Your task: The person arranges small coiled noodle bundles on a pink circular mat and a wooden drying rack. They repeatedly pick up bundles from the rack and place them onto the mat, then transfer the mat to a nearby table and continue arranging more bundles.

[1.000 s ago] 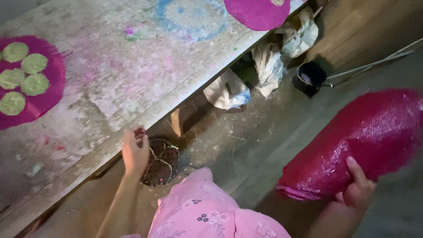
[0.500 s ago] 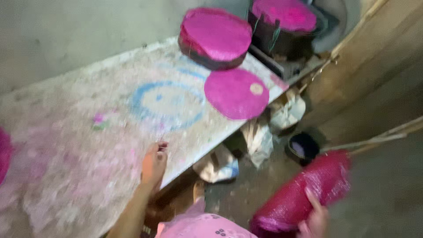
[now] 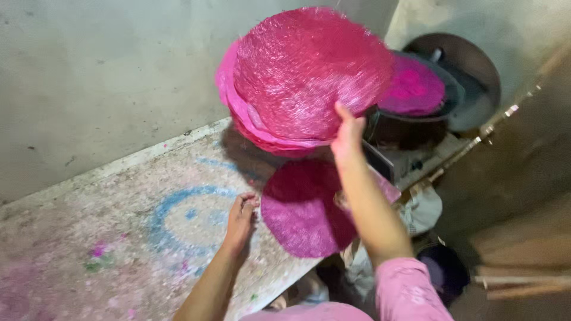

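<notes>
Nearest the camera, pink sleeves give way to two bare forearms reaching over the paint-stained, speckled wooden bench [image 3: 107,249], which bears a blue ring mark. The left hand [image 3: 241,217] rests on the bench top with its fingers curled loosely down, holding nothing, its fingertips just beside the edge of a flat round magenta woven mat [image 3: 303,208] lying at the bench's near corner. Above that, the right hand [image 3: 348,134] is raised, its fingers pressed up against the lower rim of a stack of round magenta woven mats [image 3: 303,77], held tilted in the air in front of the grey wall; how far the thumb closes behind the stack cannot be told. The stack looks light and thin but somewhat floppy, with layers that could slide apart, so a pinch across all edges at the rim seems the safest hold. Farther right stands a dark round pot [image 3: 416,95] with another magenta disc on top.
</notes>
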`<action>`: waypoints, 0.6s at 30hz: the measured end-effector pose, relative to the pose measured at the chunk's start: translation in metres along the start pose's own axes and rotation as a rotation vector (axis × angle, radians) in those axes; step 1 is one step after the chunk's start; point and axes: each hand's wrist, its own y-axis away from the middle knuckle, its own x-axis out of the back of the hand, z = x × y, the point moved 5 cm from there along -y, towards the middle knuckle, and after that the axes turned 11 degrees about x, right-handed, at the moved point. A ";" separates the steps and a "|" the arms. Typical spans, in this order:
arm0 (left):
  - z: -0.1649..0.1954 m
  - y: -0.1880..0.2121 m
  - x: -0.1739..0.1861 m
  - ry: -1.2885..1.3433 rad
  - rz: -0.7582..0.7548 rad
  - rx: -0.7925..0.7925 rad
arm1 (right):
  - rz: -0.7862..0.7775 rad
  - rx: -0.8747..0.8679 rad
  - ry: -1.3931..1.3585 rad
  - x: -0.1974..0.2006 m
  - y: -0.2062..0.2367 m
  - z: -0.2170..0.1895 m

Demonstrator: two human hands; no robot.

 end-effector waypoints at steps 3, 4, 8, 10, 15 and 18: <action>-0.010 -0.093 -0.032 0.180 0.029 0.058 | 0.069 -0.052 0.101 0.035 -0.041 0.101; -0.010 -0.125 -0.047 0.258 0.027 0.039 | 0.112 -0.098 0.181 0.049 -0.048 0.127; 0.010 -0.234 -0.100 0.423 0.184 0.099 | -0.039 -0.156 0.834 0.101 -0.062 0.172; 0.036 -0.263 -0.124 0.527 0.125 -0.141 | -0.185 -0.099 0.625 0.119 -0.069 0.174; 0.069 -0.303 -0.135 0.494 0.648 -0.007 | -0.203 -0.375 0.770 0.151 -0.102 0.206; 0.081 -0.304 -0.119 0.327 0.684 -0.188 | -0.333 -0.343 0.457 0.143 -0.114 0.221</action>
